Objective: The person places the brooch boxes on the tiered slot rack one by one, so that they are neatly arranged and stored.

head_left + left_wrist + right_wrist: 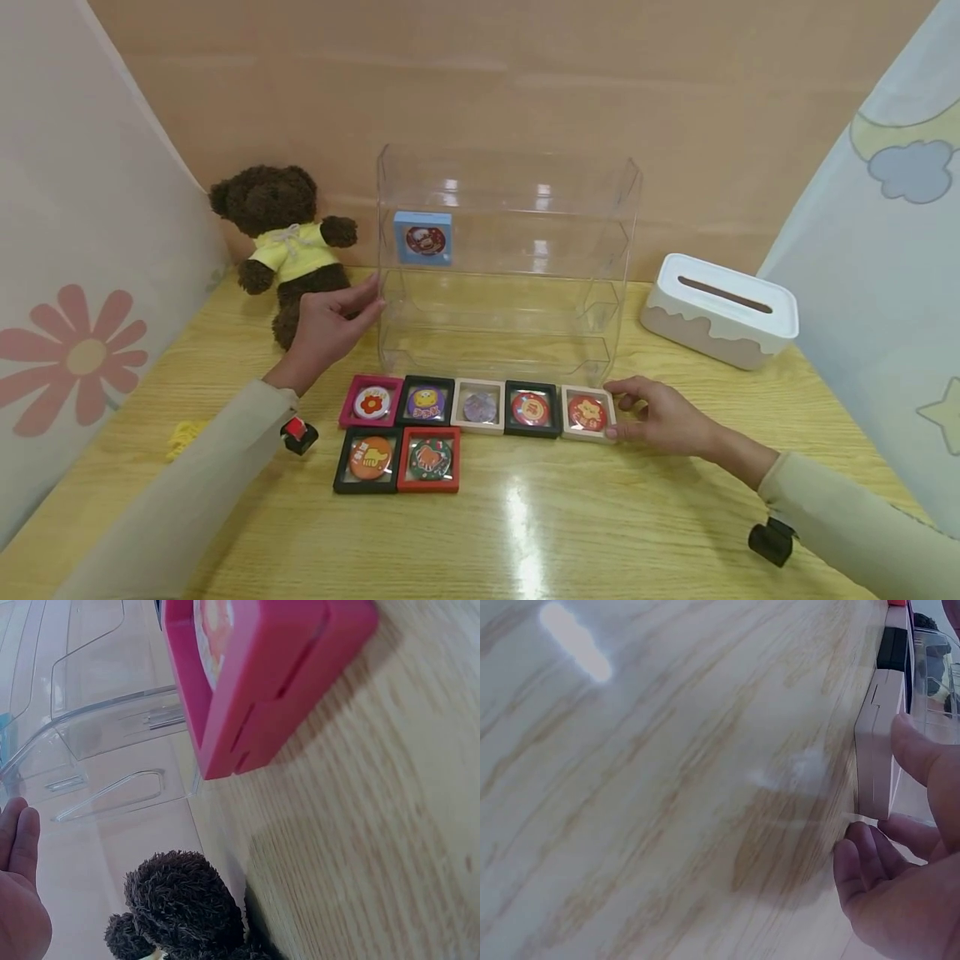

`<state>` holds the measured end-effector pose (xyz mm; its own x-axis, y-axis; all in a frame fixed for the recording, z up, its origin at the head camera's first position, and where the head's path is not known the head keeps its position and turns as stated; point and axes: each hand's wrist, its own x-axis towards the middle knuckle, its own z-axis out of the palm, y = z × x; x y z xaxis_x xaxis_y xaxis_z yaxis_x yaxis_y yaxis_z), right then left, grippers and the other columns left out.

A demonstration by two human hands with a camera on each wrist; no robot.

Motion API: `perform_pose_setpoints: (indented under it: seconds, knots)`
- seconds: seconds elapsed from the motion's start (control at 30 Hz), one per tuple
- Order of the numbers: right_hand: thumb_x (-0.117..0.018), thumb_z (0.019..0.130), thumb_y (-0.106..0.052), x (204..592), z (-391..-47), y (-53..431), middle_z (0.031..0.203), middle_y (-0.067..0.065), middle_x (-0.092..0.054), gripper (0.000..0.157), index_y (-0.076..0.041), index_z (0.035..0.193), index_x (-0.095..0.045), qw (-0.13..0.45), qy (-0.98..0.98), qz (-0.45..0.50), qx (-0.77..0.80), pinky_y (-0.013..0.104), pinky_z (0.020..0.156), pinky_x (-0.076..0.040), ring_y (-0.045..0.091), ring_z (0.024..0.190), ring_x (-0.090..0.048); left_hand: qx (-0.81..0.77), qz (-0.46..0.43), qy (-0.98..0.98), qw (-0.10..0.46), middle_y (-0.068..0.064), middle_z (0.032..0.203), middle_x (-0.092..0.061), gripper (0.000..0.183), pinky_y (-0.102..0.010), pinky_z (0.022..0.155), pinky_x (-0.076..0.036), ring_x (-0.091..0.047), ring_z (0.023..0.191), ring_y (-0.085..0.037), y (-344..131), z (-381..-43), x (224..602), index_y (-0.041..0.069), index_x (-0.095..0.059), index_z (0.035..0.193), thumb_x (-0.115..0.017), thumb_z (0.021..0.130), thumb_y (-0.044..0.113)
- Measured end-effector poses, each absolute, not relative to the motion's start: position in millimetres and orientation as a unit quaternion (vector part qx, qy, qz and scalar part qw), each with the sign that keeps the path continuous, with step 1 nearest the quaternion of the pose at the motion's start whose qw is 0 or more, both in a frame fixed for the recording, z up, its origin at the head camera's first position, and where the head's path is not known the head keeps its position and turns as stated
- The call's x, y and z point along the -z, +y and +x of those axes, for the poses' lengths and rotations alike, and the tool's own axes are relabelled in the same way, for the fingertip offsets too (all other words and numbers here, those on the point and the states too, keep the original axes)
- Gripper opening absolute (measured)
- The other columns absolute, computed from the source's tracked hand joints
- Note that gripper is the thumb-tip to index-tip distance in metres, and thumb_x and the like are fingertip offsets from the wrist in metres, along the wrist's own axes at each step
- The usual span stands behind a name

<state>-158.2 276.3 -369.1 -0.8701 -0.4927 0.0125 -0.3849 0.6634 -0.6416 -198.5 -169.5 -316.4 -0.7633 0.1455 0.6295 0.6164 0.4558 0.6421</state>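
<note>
A clear acrylic display rack (502,292) with several tiers stands at the back. My left hand (330,321) is at its left side, straight fingertips right at the side wall; the left wrist view shows those fingers (24,840) extended. At the right end of a row of framed badges, my right hand (671,417) pinches a beige badge frame (588,412) between thumb and forefinger. The frame lies flat on the table, holding a red badge. The right wrist view shows the thumb on this frame (874,742) and the other fingers curled. A blue badge frame (423,239) stands upright on the rack.
Beside the beige frame lie several others, among them a pink one (347,403) and a red one (429,487). A brown teddy bear (273,208) sits left of the rack. A tissue box (720,308) stands at right, and something yellow (183,437) lies at left.
</note>
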Motion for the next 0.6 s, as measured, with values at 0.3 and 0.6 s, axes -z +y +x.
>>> perform_pose_setpoints:
  seconds: [0.3,0.6]
  knots:
    - [-0.085,0.072,-0.023,365,-156,281,0.098,0.006,-0.065,0.056,0.005,0.114,-0.061,0.059,0.906,-0.233,0.348,0.033,0.072,-0.055,0.026,0.090,-0.061,0.465,-0.228,-0.817,0.251,-0.021,0.105,-0.064,0.033,-0.017,0.070,-0.052,-0.066,0.089,-0.032,-169,-198,316,-0.009,-0.061,0.118,-0.066,0.086,-0.006]
    - [-0.080,0.077,-0.014,358,-159,287,0.084,-0.006,-0.066,0.016,-0.011,0.090,-0.071,0.004,0.907,-0.244,0.342,0.026,0.063,-0.054,0.011,0.077,-0.063,0.475,-0.215,-0.818,0.243,-0.020,0.106,-0.064,0.034,-0.014,0.070,-0.050,-0.066,0.091,-0.030,-171,-203,321,-0.006,-0.061,0.119,-0.067,0.086,-0.004]
